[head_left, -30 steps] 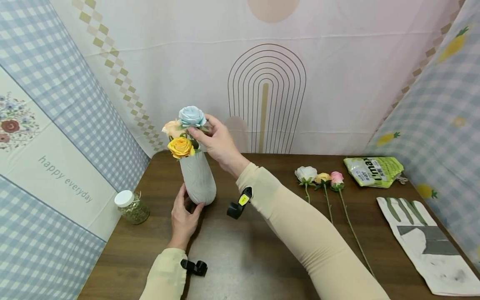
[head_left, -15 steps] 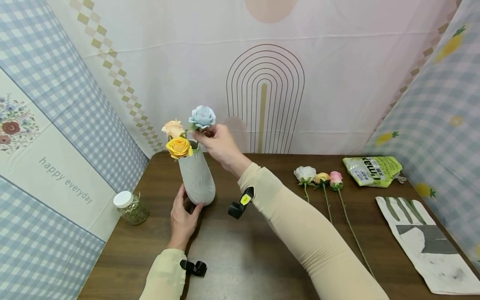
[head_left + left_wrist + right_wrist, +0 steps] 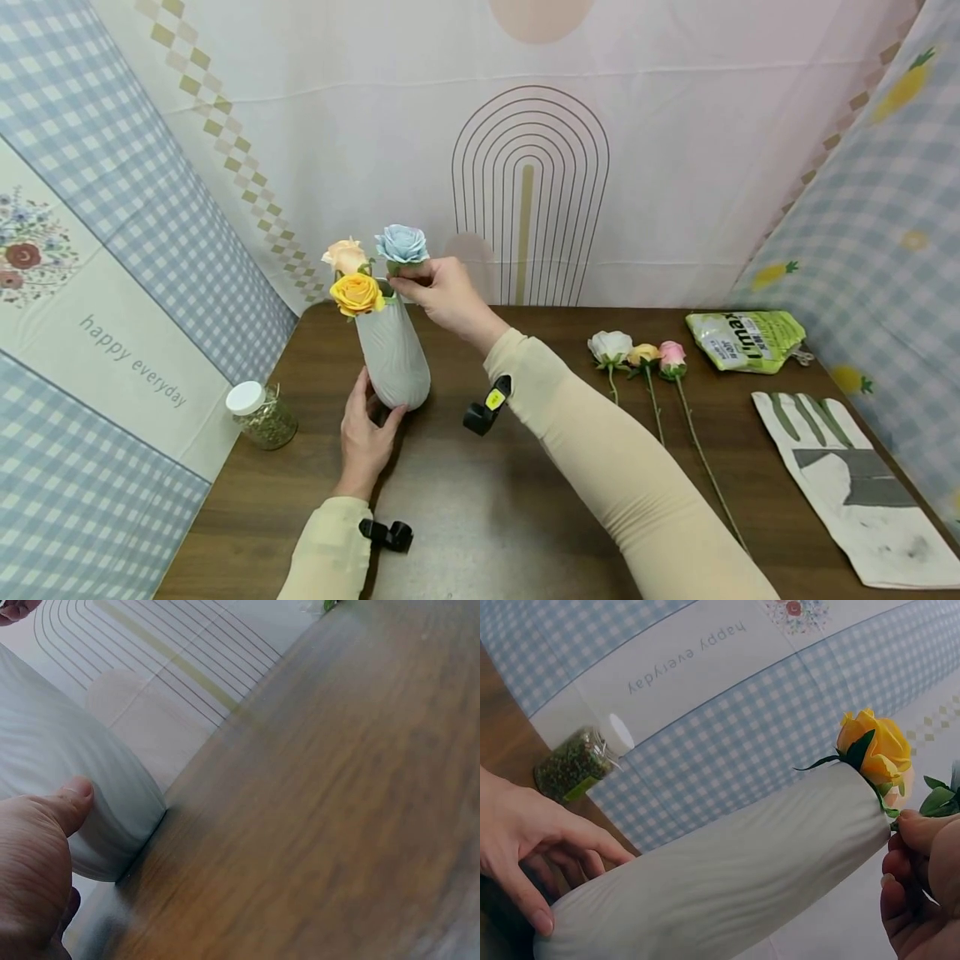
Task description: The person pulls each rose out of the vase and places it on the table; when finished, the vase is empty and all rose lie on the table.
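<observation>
Brown table point(image 3: 487, 508) fills the lower frame. White-and-grey glove point(image 3: 855, 492) flat at lower right. Pale ribbed vase point(image 3: 393, 358) left of centre. Left hand point(image 3: 365, 442) grips vase base, thumb on one side, fingers round the other. Right hand point(image 3: 450, 300) at centre, thumb and fingers pinching blue rose point(image 3: 402, 243) just under the bloom, by the vase mouth; can't tell how far its stem is in. Green bag point(image 3: 746, 342) mid-right, white-lidded jar point(image 3: 266, 417) lower left. Yellow rose point(image 3: 357, 294) and peach rose point(image 3: 346, 255) sit at the vase mouth, left side.
</observation>
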`<state>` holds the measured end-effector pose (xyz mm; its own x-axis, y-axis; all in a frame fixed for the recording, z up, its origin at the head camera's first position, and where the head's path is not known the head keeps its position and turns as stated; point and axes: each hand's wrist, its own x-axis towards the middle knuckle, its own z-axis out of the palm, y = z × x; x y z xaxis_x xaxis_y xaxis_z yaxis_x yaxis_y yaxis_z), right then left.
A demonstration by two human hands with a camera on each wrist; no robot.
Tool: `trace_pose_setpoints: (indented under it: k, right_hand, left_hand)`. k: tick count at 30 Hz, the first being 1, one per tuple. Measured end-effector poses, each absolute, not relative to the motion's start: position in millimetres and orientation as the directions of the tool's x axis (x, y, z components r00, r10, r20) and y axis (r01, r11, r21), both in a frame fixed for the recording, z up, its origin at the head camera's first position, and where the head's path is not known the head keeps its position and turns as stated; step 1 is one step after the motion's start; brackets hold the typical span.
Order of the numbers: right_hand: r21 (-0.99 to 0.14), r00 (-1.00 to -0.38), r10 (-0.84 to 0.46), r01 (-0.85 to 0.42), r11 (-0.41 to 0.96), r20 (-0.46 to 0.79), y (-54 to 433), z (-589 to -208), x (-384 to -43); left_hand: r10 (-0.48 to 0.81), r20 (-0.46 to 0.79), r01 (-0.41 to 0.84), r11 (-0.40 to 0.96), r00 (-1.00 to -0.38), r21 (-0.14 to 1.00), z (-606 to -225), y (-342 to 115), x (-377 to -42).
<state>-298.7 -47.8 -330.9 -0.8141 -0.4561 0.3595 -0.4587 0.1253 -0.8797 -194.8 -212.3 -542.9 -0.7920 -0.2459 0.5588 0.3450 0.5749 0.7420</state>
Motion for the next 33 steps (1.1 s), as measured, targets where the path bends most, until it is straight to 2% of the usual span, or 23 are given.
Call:
trace_pose_setpoints:
  k: [3, 11, 28, 33]
  right_hand:
    - [-0.881, -0.814, -0.443, -0.462, 0.098, 0.377, -46.0, -329.6, -299.0]
    - [-0.867, -0.813, -0.31, -0.489, -0.098, 0.493, -33.8, -315.2, -298.0]
    - [-0.873, -0.862, -0.171, -0.441, -0.207, 0.477, 32.5, -305.7, -303.0]
    - [-0.851, -0.887, -0.062, -0.417, -0.318, 0.458, 66.1, -304.9, -301.5]
  left_hand:
    - [-0.245, 0.54, 0.334, 0.566, -0.805, 0.754, -541.7, -211.6, -194.4]
    - [-0.232, 0.511, 0.325, 0.544, -0.828, 0.774, -538.9, -211.2, -193.8]
    - [-0.239, 0.51, 0.321, 0.543, -0.827, 0.776, -540.5, -212.7, -195.8]
    - [-0.239, 0.52, 0.332, 0.542, -0.82, 0.772, -541.0, -213.2, -196.2]
